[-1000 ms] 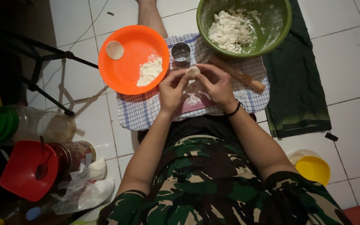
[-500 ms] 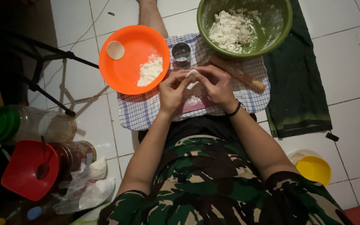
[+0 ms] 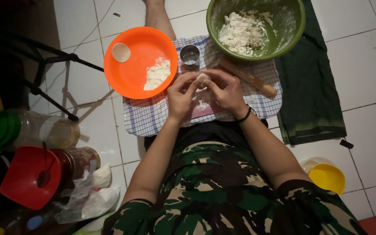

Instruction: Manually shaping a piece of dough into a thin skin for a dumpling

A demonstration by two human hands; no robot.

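Note:
My left hand [image 3: 181, 95] and my right hand [image 3: 225, 90] meet over a checked cloth [image 3: 153, 117] and pinch a small pale piece of dough [image 3: 202, 78] between their fingertips. Just beyond the hands stands a small round metal cutter [image 3: 189, 55]. A wooden rolling pin [image 3: 249, 78] lies to the right of my right hand. An orange plate [image 3: 131, 74] at the left holds a heap of white flour [image 3: 157, 74] and one flat dough disc [image 3: 121, 52]. A green bowl [image 3: 294, 30] at the top holds crumbly white dough [image 3: 240, 32].
A dark green cloth [image 3: 312, 100] lies at the right on the white tiled floor. A yellow lid [image 3: 327, 177] sits near my right elbow. At the left are a green-lidded jar [image 3: 27, 128], a red container with a spoon [image 3: 27, 178], plastic bags [image 3: 92, 198] and a dark metal stand [image 3: 44, 74].
My fingers have shifted slightly around the dough piece; both hands stay in the same place above the cloth.

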